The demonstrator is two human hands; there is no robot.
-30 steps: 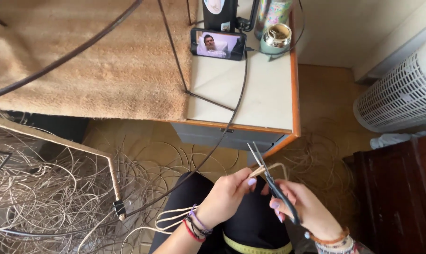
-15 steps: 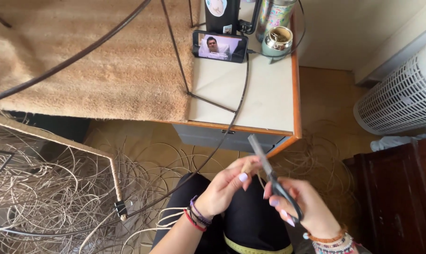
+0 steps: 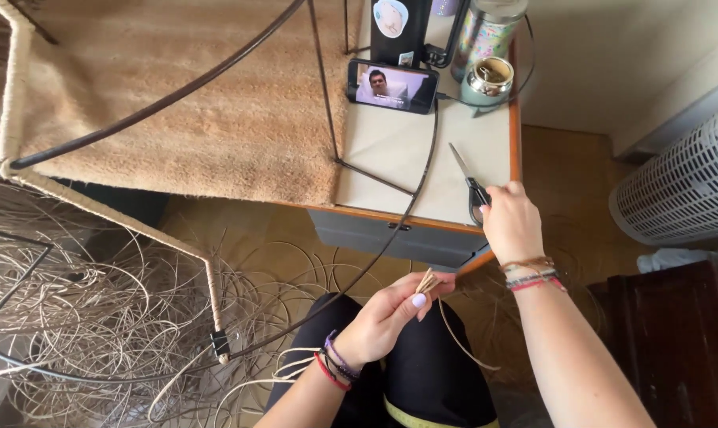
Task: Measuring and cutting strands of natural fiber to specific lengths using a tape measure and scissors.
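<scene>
My right hand point(image 3: 511, 223) is stretched out to the front right corner of the white table point(image 3: 398, 158), its fingers on the black handles of a pair of scissors point(image 3: 468, 181) whose blades lie on the tabletop pointing away. My left hand point(image 3: 390, 315) stays low over my lap and pinches the ends of a few thin tan rattan strands point(image 3: 432, 282), which trail down to the right. Both wrists wear several coloured bracelets.
A dark metal wire frame point(image 3: 327, 119), partly wrapped in cord, arches over a beige rug point(image 3: 184, 103). Loose rattan coils point(image 3: 89, 309) cover the floor at left. A phone point(image 3: 392, 85), tumbler point(image 3: 485, 36) and small cup point(image 3: 489, 78) stand at the table's back. A white heater point(image 3: 683, 182) stands right.
My right hand has carried the scissors away from the strands and up onto the table's corner. My left hand keeps its pinch on the strand ends.
</scene>
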